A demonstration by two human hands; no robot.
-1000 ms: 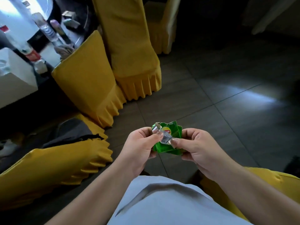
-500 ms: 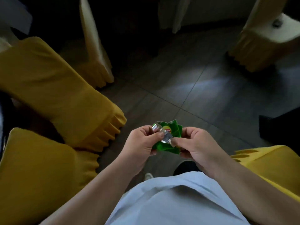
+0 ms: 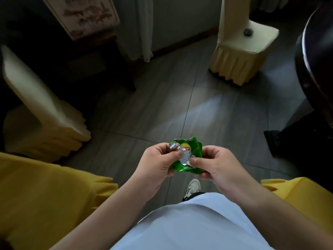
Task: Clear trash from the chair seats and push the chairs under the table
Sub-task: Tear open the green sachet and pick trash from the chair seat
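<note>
Centrally, both hands' fingers [image 3: 193, 161] pinch green wrappers [image 3: 192, 150] above bare floor [image 3: 207, 109] between yellow chairs [image 3: 45, 192].

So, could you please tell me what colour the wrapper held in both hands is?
The wrapper is green with a silver foil inside, seen in the head view.

Dim room; a pale patch of daylight glares on the grey tiled floor [image 3: 201, 112], corners sink into shadow, edges bend and blur.
</note>
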